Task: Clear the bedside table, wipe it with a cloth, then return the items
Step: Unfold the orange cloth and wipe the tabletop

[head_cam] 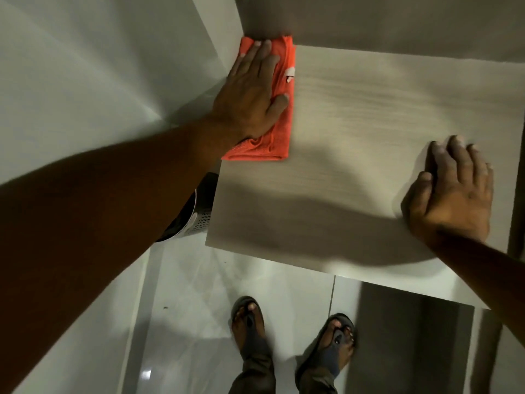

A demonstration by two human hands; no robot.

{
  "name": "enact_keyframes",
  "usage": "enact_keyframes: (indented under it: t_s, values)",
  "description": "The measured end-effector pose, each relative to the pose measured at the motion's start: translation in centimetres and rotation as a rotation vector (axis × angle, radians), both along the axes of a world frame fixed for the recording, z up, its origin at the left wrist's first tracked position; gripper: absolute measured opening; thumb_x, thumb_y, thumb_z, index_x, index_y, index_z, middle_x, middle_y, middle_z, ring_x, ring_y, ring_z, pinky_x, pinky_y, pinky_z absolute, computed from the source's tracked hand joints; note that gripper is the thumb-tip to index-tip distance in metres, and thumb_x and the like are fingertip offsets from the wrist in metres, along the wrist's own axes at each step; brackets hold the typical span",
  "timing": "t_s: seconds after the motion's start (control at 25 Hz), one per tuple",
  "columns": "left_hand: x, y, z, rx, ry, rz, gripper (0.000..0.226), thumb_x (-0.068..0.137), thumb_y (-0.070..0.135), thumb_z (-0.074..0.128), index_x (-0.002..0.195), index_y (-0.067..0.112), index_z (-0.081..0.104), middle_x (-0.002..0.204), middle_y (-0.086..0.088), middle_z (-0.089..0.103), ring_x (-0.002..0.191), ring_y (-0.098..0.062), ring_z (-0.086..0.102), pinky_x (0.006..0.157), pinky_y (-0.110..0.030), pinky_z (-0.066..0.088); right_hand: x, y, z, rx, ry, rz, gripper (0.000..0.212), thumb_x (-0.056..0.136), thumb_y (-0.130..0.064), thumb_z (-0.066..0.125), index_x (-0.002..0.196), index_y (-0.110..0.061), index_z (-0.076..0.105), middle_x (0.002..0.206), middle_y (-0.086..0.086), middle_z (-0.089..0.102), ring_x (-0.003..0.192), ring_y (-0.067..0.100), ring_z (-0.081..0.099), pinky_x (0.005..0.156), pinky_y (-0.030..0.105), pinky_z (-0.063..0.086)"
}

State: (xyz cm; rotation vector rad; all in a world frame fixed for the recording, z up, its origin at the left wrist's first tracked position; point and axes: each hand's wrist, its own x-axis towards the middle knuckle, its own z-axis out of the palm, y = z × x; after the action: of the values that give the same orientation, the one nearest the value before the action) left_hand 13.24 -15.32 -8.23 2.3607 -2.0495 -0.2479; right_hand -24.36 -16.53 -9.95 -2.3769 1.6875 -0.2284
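The bedside table (355, 132) has a pale wood-grain top with nothing standing on it. A folded orange cloth (279, 132) lies along its far left edge, up against the wall corner. My left hand (250, 95) presses flat on the cloth, fingers stretched out towards the wall. My right hand (451, 191) rests palm down on the table's near right part, fingers slightly spread, with nothing in it. The items taken off the table are out of view.
A perforated metal bin (199, 217) stands on the floor, tucked against the table's left side. White wall fills the left. Glossy white floor tiles (199, 308) lie below, where my two sandalled feet (292, 336) stand. A dark panel (412, 345) is at lower right.
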Motion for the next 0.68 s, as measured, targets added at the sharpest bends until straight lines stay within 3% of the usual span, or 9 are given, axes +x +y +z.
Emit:
enact_keyframes:
  t_s: [0.2,0.44,0.52,0.6,0.68]
  values:
    - [-1.0,3.3,0.1,-0.038,0.035,0.043,0.078,0.099,0.052,0.033,0.156,0.0,0.022,0.166,-0.024,0.02,0.155,-0.038,0.014,0.127,-0.05,0.013,0.2,0.2,0.3,0.007,-0.012,-0.004,0.06,0.098,-0.035,0.03,0.154,-0.013,0.031,0.164,0.016,0.025,0.153,0.035,0.016,0.125,0.052,0.01]
    - [-11.4,21.2,-0.4,0.039,0.167,0.018,0.075,0.104,0.055,0.026,0.16,0.007,0.013,0.169,-0.016,0.014,0.158,-0.029,0.006,0.126,-0.053,0.015,0.5,0.2,1.0,0.052,-0.003,-0.005,0.063,0.097,-0.037,0.029,0.155,-0.012,0.031,0.164,0.016,0.024,0.154,0.034,0.014,0.125,0.052,0.01]
    - [-11.6,20.9,-0.7,0.044,0.156,-0.032,0.074,0.102,0.054,0.029,0.158,0.006,0.021,0.167,-0.017,0.02,0.157,-0.029,0.01,0.126,-0.052,0.015,0.6,0.2,1.1,0.055,-0.013,-0.012,0.064,0.097,-0.037,0.029,0.155,-0.012,0.031,0.165,0.016,0.024,0.154,0.034,0.014,0.125,0.052,0.009]
    - [-9.2,16.5,-0.4,0.022,0.132,-0.112,0.072,0.1,0.048,0.039,0.153,0.001,0.031,0.164,-0.022,0.027,0.155,-0.034,0.018,0.125,-0.054,0.018,0.8,0.2,1.1,0.046,-0.017,-0.016,0.063,0.097,-0.036,0.03,0.155,-0.012,0.032,0.165,0.016,0.024,0.154,0.034,0.014,0.125,0.052,0.009]
    - [-5.9,10.4,0.1,-0.021,0.08,-0.067,0.07,0.101,0.04,0.045,0.153,-0.003,0.031,0.163,-0.024,0.028,0.153,-0.039,0.022,0.125,-0.055,0.017,0.8,0.3,1.2,0.048,-0.006,-0.017,0.063,0.097,-0.036,0.028,0.155,-0.012,0.032,0.165,0.016,0.023,0.154,0.034,0.014,0.125,0.051,0.008]
